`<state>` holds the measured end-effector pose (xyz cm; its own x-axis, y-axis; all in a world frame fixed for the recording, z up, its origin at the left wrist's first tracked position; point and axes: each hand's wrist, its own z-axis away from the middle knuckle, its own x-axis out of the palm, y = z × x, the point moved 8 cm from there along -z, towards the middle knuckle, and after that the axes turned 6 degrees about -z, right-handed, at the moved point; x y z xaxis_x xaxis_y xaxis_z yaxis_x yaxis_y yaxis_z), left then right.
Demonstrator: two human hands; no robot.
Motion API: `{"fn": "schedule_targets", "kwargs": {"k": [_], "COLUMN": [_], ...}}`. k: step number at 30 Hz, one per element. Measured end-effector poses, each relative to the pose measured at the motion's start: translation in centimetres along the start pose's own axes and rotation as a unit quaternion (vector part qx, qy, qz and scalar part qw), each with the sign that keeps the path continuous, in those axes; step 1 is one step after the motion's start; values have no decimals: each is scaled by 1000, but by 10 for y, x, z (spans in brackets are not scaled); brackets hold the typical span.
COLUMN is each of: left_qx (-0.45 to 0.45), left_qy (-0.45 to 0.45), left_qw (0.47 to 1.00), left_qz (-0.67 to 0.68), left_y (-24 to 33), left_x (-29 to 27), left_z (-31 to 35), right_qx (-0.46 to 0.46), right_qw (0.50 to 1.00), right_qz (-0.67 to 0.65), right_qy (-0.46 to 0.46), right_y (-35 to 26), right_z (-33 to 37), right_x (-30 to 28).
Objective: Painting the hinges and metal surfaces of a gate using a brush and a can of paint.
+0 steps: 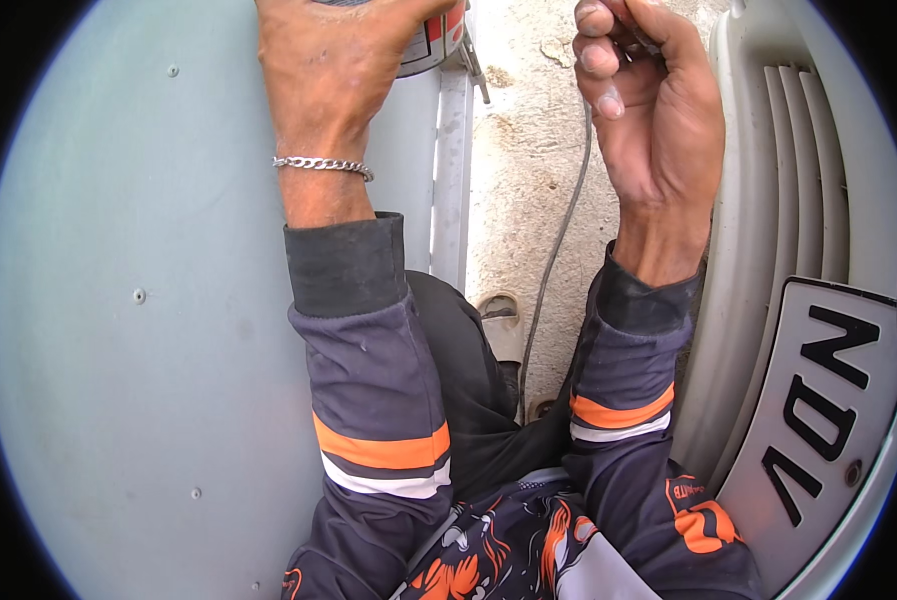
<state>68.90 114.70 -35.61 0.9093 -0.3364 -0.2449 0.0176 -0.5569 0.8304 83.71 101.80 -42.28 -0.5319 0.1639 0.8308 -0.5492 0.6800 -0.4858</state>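
My left hand (334, 60) reaches to the top edge over a metal can (434, 45) with a red, black and white label. Its thumb lies across the can's top and the hand appears to grip it; the other fingers are hidden. The can stands by the right edge of a pale grey-blue panel (149, 380). To the right, my right hand (659, 110) is raised with its palm toward me and its fingers curled in. Whitish smears mark the fingertips. Whatever they may pinch is cut off or too small to make out.
Close on my right is a pale vehicle front with a slatted grille (804, 170) and a licence plate (809, 420). A dark cable (566, 225) runs over the rough concrete floor (519, 180) past my sandalled foot (502, 325). Several rivets (139, 296) dot the panel.
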Motion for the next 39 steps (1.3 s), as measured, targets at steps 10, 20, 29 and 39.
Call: {"fn": "schedule_targets", "kwargs": {"k": [10, 20, 29, 39], "left_qx": [-37, 130, 94, 106], "left_qy": [15, -27, 21, 35], "left_qw": [999, 990, 993, 993], "left_qz": [26, 56, 69, 32], "left_y": [18, 55, 61, 61], "left_x": [0, -7, -6, -9], "left_z": [4, 11, 13, 15], "right_qx": [83, 164, 138, 118], "right_qw": [966, 887, 841, 839], "right_qz": [-227, -235, -302, -331], "right_qy": [97, 361, 428, 416], "right_y": [61, 250, 282, 264], "right_z": [29, 67, 23, 13], "right_x": [-70, -211, -180, -132]}}
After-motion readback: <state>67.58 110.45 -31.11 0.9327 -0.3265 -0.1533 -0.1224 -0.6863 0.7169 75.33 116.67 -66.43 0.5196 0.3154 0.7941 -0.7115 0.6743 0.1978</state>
